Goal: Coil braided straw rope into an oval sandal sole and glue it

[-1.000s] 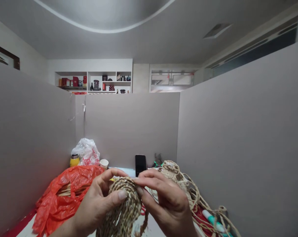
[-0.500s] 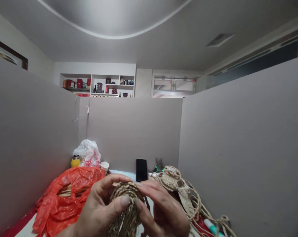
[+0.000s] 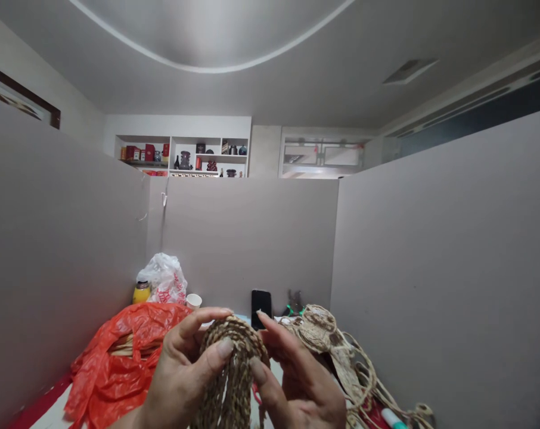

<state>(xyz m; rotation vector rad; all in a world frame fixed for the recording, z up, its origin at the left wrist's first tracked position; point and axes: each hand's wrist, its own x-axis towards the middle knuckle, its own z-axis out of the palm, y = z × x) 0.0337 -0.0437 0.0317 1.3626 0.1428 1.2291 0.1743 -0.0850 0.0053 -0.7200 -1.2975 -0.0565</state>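
A curved piece of braided straw cord (image 3: 234, 363), its brown strands laid side by side in nested loops, is held up at the bottom middle. My left hand (image 3: 185, 363) grips its left side, thumb on the near face and forefinger along the top edge. On the other side my right hand (image 3: 303, 375) has its thumb pressed on the near face; the forefinger is raised a little off the top edge, and the other fingers are partly hidden behind. The lower end of the piece runs out of view.
To the left lies a red plastic bag (image 3: 118, 333), with a white plastic bag (image 3: 165, 277), a yellow jar (image 3: 141, 293) and a paper cup (image 3: 194, 301) behind. A phone (image 3: 261, 307) leans on the grey partition (image 3: 243, 238). Coiled cord (image 3: 319, 330) and a marker (image 3: 393, 418) lie right.
My right forefinger has lifted from the top edge of the braided piece, and the right thumb has slid slightly. More of the piece's top shows. The view has shifted slightly left.
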